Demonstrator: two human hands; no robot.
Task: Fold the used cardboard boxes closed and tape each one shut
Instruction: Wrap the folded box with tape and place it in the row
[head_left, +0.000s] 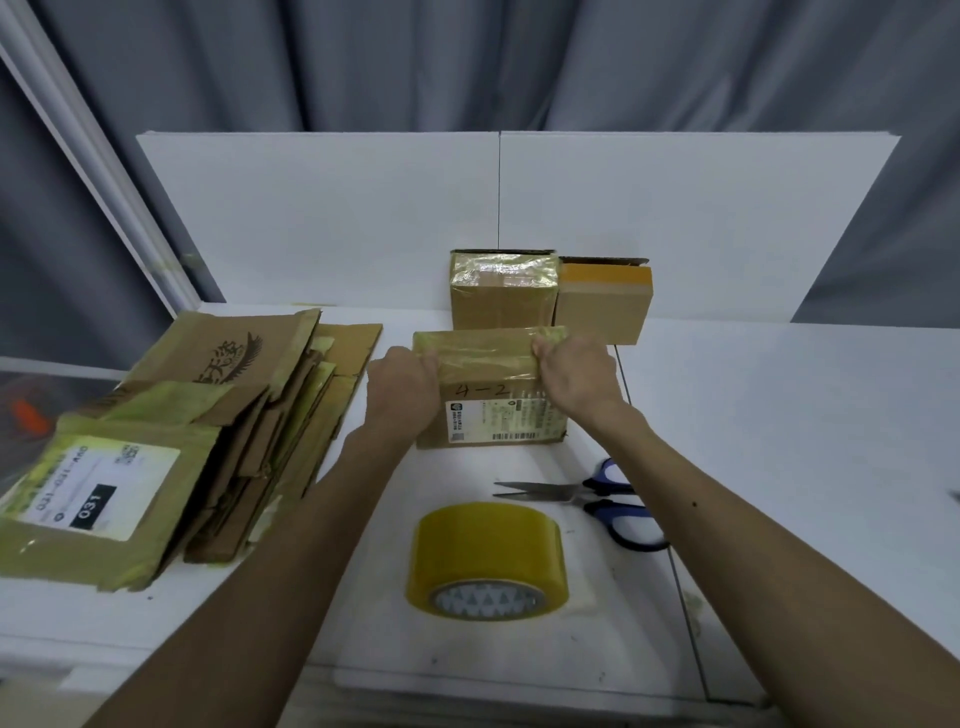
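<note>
Left hand (404, 383) and right hand (573, 375) grip the labelled cardboard box (491, 410) by its ends; tape roll (485, 560) nearer than box; scissors (587, 498) nearer-right.

Both forearms extend forward, bare. Left hand (405, 387) and right hand (574, 376) grip opposite ends of the cardboard box (488, 361), fingers curled over its top edge.

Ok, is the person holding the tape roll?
No, the tape roll sits on the table by the scissors; the left hand and right hand grip the box.
</note>
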